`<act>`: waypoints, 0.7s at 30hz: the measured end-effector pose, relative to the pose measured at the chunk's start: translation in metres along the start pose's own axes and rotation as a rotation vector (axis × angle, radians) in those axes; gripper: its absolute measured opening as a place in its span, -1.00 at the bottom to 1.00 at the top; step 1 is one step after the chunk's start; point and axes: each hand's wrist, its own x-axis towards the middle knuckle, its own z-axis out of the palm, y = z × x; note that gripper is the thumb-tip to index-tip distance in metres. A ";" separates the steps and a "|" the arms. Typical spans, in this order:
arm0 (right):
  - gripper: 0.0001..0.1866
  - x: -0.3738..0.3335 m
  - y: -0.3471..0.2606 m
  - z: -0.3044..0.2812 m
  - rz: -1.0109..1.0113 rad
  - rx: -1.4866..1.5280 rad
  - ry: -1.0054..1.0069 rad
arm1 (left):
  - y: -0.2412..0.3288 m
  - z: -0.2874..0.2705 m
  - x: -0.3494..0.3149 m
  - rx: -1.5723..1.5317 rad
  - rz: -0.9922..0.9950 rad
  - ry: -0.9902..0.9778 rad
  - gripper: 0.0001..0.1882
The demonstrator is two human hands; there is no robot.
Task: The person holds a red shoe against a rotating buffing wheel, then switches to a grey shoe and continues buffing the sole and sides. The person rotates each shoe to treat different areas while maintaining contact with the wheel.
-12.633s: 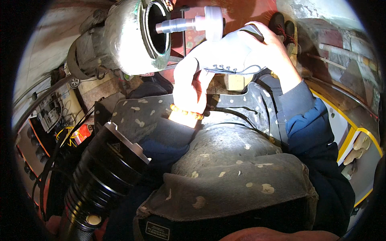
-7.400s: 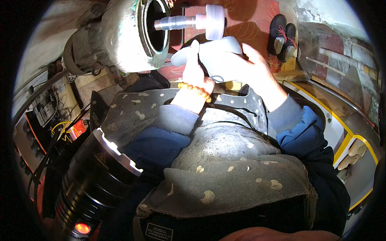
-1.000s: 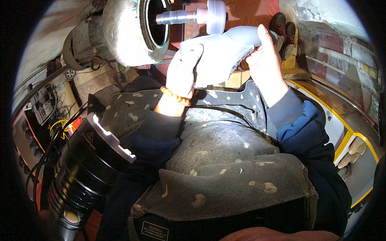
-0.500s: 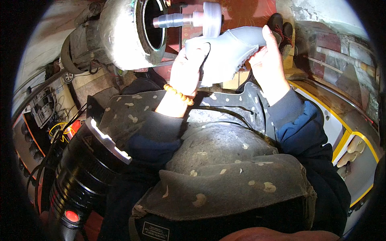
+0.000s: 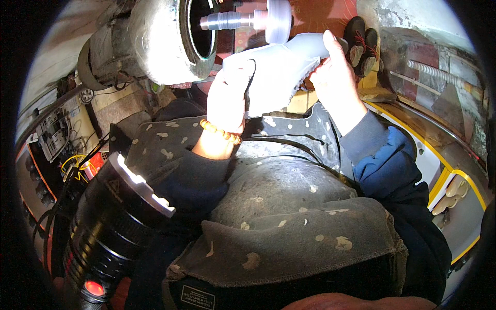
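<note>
My left hand (image 5: 227, 98), with an orange bead bracelet at the wrist, grips one end of a pale grey shoe (image 5: 276, 67). My right hand (image 5: 335, 82) holds its other end, the thumb on top and the fingers underneath. A row of small knobs runs along the shoe's lower right edge. Strong light washes out much of its surface. Just beyond the shoe is a blurred, pale round wheel (image 5: 279, 21) on a shiny shaft (image 5: 227, 21); whether they touch I cannot tell.
The shaft comes out of a large round machine housing (image 5: 157, 44) at the upper left. A black work lamp (image 5: 111, 222) with a red button stands beside my left arm. A spotted apron (image 5: 289, 243) covers my lap. Dark shoes (image 5: 356, 39) lie at the upper right, beige pieces (image 5: 452, 194) in a yellow-edged bin.
Both hands and the grey shoe have shifted slightly to the left in the picture. The grip of each hand looks the same. The wheel is blurred in both frames.
</note>
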 end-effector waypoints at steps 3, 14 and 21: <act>-0.57 0.001 0.002 -0.002 0.064 -0.075 0.004 | 0.002 0.000 -0.007 -0.226 -0.182 0.083 -0.56; -0.46 -0.021 -0.010 0.033 0.011 0.075 0.090 | 0.003 0.001 -0.003 -0.080 -0.145 0.075 -0.54; -0.37 0.005 0.004 0.004 0.053 -0.006 -0.071 | -0.002 -0.002 -0.007 -0.277 -0.133 0.101 -0.52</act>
